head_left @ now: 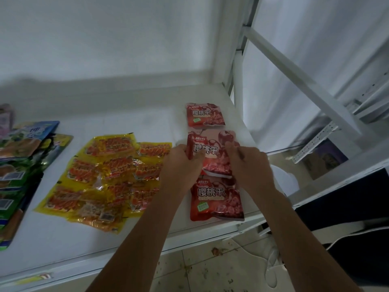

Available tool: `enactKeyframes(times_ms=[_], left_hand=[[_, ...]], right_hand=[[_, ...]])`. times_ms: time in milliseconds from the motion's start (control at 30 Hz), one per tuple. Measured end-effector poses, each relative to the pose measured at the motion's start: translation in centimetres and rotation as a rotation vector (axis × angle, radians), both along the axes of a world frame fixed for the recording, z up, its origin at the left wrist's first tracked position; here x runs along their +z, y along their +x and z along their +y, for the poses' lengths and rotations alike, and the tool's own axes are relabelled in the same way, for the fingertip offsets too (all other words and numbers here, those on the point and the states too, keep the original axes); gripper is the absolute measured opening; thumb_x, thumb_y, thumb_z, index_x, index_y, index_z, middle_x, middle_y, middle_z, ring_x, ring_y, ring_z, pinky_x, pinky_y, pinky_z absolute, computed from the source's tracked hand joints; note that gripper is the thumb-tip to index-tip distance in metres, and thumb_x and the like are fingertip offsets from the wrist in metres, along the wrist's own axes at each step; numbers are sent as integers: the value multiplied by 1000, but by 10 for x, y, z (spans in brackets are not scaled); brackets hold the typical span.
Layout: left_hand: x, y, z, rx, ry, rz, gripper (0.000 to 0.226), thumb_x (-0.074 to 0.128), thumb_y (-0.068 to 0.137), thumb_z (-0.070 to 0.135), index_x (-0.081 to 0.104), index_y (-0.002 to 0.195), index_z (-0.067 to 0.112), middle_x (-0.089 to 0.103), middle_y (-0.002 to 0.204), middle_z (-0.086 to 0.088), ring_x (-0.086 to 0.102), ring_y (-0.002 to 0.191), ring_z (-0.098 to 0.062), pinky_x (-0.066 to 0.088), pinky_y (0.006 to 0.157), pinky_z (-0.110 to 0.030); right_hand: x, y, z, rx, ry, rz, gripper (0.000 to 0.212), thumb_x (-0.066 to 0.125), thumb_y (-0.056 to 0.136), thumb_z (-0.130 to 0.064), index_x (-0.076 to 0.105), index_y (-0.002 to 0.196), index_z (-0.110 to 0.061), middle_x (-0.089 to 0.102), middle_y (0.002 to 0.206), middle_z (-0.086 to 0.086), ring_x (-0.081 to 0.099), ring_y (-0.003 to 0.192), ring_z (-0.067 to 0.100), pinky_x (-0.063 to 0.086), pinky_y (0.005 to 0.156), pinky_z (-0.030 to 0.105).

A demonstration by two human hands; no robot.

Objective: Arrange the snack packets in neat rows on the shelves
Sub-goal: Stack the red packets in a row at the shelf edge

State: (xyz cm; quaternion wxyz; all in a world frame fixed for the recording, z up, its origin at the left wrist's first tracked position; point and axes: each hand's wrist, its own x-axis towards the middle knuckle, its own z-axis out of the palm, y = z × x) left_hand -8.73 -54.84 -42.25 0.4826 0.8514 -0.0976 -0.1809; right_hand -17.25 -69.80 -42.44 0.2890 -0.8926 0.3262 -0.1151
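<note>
Three red cherry snack packets lie in a column at the right end of the white shelf (130, 119). The far packet (204, 114) and the near packet (216, 199) lie flat. Both hands hold the middle red packet (212, 148) between them: my left hand (181, 163) grips its left edge with the thumb on the front, and my right hand (250, 165) grips its right edge. To the left, several yellow snack packets (105, 178) lie in overlapping rows.
A stack of green and blue packets (19, 157) fills the shelf's left end. The shelf's front edge (189, 243) runs below my forearms. A white upright post (237, 76) and diagonal brace (299, 79) stand right. Tiled floor with debris lies below.
</note>
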Motion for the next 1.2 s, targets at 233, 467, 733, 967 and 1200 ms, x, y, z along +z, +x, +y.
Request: enactKeyframes(times_ms=[233,467,733,967,1200], left_hand=[[7,13,-9,-161,194,-122,36,55,96,14,49,60,14,59,70,-5,57,61,-17,38,48,-25],[4,24,-18,-159,233,-158,40,69,99,31,55,68,11,57,67,-2,53,54,-10,34,39,-14],[0,27,-16,-155,194,-73,44,82,89,30,55,120,14,61,119,-5,63,104,-23,61,78,-37],[9,19,-22,-144,92,-221,49,61,102,49,61,140,17,55,141,-6,56,129,-22,48,108,-36],[28,21,-47,-298,-81,-117,47,50,107,49,62,138,15,62,123,11,56,112,-6,39,80,-20]], right_hand=[[-4,5,-31,-125,11,106,32,60,100,-38,70,122,-16,68,116,12,64,100,32,50,84,38],[-3,18,-50,-97,132,163,15,71,96,-31,75,96,-16,67,96,3,60,86,20,46,79,28],[-12,25,-63,-368,428,-207,21,78,91,-25,78,104,-9,75,93,9,70,89,26,58,81,35],[-17,26,-39,-397,433,-624,13,58,103,-11,67,105,-19,70,92,-4,70,86,13,60,79,31],[-13,28,-27,-467,310,-798,13,57,102,-10,64,107,-19,69,92,-2,69,89,18,59,74,28]])
